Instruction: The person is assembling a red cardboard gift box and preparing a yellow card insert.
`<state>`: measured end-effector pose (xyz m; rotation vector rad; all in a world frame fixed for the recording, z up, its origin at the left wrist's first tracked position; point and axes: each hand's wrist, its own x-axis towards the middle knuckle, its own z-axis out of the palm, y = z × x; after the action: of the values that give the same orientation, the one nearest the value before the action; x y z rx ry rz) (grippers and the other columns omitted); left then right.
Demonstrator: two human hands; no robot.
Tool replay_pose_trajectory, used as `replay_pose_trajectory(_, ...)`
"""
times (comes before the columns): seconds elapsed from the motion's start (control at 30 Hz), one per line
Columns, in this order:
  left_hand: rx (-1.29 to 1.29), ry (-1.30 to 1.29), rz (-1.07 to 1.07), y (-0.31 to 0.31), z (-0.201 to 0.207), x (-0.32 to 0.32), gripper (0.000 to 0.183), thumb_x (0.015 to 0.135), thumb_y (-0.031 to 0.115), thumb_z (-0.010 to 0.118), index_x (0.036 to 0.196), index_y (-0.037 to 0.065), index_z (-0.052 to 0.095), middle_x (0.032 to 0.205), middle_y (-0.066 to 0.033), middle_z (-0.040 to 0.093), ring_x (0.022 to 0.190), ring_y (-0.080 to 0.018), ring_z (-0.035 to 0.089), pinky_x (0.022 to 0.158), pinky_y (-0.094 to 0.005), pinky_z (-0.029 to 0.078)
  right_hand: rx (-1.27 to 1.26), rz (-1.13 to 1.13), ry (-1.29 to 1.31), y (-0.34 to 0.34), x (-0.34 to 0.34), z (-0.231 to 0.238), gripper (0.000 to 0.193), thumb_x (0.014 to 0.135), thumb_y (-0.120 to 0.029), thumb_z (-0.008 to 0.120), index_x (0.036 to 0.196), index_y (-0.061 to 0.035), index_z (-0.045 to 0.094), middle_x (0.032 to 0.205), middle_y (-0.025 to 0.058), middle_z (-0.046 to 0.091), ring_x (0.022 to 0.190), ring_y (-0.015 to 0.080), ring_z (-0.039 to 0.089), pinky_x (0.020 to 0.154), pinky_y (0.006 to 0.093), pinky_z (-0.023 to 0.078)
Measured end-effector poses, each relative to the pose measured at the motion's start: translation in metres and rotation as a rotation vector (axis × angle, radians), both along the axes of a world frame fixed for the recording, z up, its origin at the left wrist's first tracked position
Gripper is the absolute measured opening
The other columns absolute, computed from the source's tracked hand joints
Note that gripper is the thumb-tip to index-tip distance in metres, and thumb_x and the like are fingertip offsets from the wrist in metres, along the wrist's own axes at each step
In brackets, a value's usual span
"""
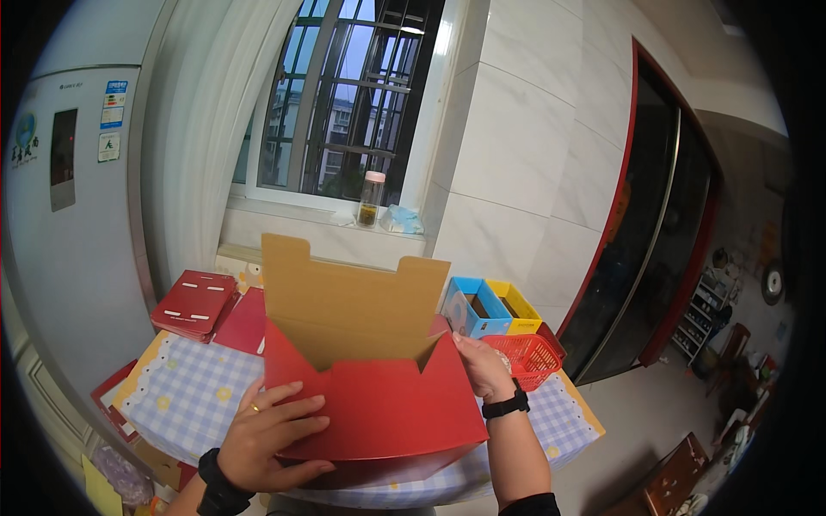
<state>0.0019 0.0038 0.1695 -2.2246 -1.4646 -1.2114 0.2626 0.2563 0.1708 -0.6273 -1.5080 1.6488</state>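
A red cardboard box [391, 404] stands tilted at the table's near edge. Its lid flap [344, 297], bare brown inside with two notched tabs, rises upright at the back. My left hand [277, 434] lies with fingers spread on the lower left of the red front panel, a ring on one finger. At the box's right side, my right hand [483, 365] grips the upper corner, thumb on the edge near a pointed side flap; its other fingers are mostly hidden. The inside of the box is largely out of sight behind the front panel.
A blue-and-white checked cloth [194, 391] covers the table. Flat red cardboard pieces [196, 303] are stacked at the left. To the right are a blue box [475, 308], a yellow box [514, 306] and a red plastic basket [538, 359]. A bottle [371, 199] stands on the windowsill.
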Motion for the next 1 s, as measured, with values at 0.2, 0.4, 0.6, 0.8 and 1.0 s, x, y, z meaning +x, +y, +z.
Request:
replay_pose_trajectory(0.2,-0.01,-0.036,-0.019,0.001,-0.003,0.0,0.047,0.06,0.036,0.086,0.099,0.015,0.072,0.117,-0.0044,0.064,0.118,-0.031,0.052,0.103,-0.0575,0.028,-0.018,0.03,-0.09,-0.006,0.001,0.006,0.038,0.098,-0.032,0.051,0.111,0.0014,0.062,0.106,0.0092,0.067,0.095,0.0153,0.063,0.085,0.0266,0.049)
replay_pose_trajectory(0.4,-0.019,-0.067,-0.042,-0.002,-0.003,0.003,0.048,0.06,0.035,0.085,0.101,0.015,0.072,0.117,-0.0043,0.064,0.117,-0.0305,0.052,0.104,-0.0581,0.027,-0.314,0.167,0.097,-0.008,0.001,0.007,0.036,0.096,-0.03,0.053,0.111,0.0014,0.062,0.105,0.0099,0.067,0.098,0.0176,0.064,0.085,0.0309,0.052)
replay_pose_trajectory(0.6,-0.028,-0.044,-0.059,-0.003,0.0,0.0,0.048,0.061,0.034,0.085,0.102,0.014,0.071,0.117,-0.0046,0.064,0.117,-0.0305,0.052,0.103,-0.0548,0.03,-0.349,0.231,0.238,-0.005,-0.001,0.004,0.033,0.094,-0.026,0.057,0.109,0.0036,0.062,0.099,0.0114,0.068,0.089,0.0186,0.067,0.08,0.0307,0.055)
replay_pose_trajectory(0.8,-0.016,-0.028,-0.089,-0.002,0.002,0.0,0.048,0.062,0.033,0.085,0.103,0.014,0.071,0.117,-0.0043,0.064,0.116,-0.0299,0.053,0.102,-0.0534,0.032,-0.214,0.065,0.131,-0.009,0.008,0.014,0.029,0.092,-0.024,0.062,0.104,0.0028,0.065,0.094,0.0108,0.069,0.079,0.0159,0.067,0.073,0.0276,0.054)
replay_pose_trajectory(1.0,-0.039,0.008,-0.041,-0.005,0.007,0.001,0.046,0.062,0.032,0.084,0.103,0.013,0.071,0.117,-0.0037,0.064,0.116,-0.0295,0.053,0.103,-0.0529,0.031,0.402,-0.121,-0.279,-0.027,-0.004,0.067,0.037,0.088,-0.015,0.065,0.12,0.0014,0.058,0.107,0.0102,0.064,0.094,0.0164,0.063,0.079,0.0277,0.05)
